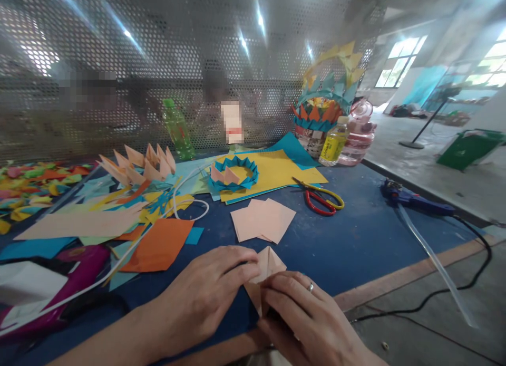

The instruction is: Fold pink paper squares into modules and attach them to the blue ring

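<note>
Between my hands, at the near edge of the blue table, is a partly folded pale pink sheet of paper (270, 261). My left hand (215, 284) presses its fingertips on the paper's left side. From the right, my right hand (302, 308), with a ring on one finger, grips the lower part, and its thumb is hidden. Just beyond lie several flat pale pink paper squares (263, 221), overlapping. Farther back, a blue zigzag paper ring (237, 184) carries two pink folded points, resting on yellow sheets (272, 168).
Red-and-yellow-handled scissors (322, 197) lie right of the squares. A glue gun (419, 202) with a clear glue stick is at the right edge. Paper scraps (158, 244) and a pink folded crown (142, 165) cover the left. Bottles (334, 142) and paper crowns stand at the back.
</note>
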`<state>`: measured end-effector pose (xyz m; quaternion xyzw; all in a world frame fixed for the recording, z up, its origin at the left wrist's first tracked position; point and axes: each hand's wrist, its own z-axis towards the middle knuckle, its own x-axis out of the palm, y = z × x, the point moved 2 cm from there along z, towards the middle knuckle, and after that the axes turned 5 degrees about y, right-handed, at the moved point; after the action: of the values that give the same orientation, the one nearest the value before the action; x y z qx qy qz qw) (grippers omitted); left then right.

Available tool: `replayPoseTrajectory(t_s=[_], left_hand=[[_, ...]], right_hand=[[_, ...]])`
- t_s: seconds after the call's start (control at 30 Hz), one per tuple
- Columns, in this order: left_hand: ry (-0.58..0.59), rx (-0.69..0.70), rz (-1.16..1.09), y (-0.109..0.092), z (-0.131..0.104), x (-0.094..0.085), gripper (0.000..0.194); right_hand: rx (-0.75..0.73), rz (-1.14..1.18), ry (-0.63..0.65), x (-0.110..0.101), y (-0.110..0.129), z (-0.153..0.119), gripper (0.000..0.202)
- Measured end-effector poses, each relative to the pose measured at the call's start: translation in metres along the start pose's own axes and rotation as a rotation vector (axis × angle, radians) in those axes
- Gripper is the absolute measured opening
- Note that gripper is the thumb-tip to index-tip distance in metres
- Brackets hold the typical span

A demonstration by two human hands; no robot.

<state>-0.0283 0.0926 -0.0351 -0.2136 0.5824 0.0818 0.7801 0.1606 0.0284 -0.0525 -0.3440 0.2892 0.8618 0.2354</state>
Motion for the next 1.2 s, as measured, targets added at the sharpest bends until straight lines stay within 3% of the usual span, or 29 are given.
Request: replayPoseTrajectory(t_s=[0.2,0.33,0.47,0.6,0.73,0.87,1.0,1.1,1.17,1.2], left_hand=[[-0.043,-0.030,-0.011,0.000,-0.002,0.001,0.038],[-0.131,0.001,-0.009,-0.009,-0.004,-0.008,0.046],[-0.111,0.019,-0.017,-0.012,-0.004,-0.017,0.047],[-0.125,0.111,0.123,-0.009,-0.004,-0.018,0.038],[-0.164,0.223,0.173,-0.017,-0.002,-0.026,0.032],[-0.107,0.223,0.210,-0.028,-0.001,-0.037,0.035],[0.006,0.295,0.118,-0.027,-0.006,-0.037,0.046],[-0.019,0.225,0.078,-0.020,-0.008,-0.031,0.045],[-0.061,0.106,0.087,-0.015,-0.007,-0.024,0.036],[-0.094,0.116,0.067,-0.014,-0.006,-0.021,0.029]], right_hand=[[0.100,0.047,-0.003,0.007,0.000,0.003,0.008],[0.153,0.104,0.019,0.008,0.000,0.011,0.014],[0.164,0.257,0.067,0.001,-0.002,0.020,0.016],[0.203,0.397,0.149,-0.003,-0.008,0.022,0.019],[0.216,0.368,0.202,-0.003,-0.011,0.020,0.019],[0.198,0.299,0.220,-0.003,-0.010,0.020,0.019],[0.209,0.238,0.213,-0.004,-0.009,0.019,0.017],[0.206,0.240,0.180,-0.005,-0.007,0.016,0.016],[0.190,0.226,0.161,-0.005,-0.007,0.013,0.022],[0.182,0.209,0.148,-0.005,-0.007,0.011,0.026]])
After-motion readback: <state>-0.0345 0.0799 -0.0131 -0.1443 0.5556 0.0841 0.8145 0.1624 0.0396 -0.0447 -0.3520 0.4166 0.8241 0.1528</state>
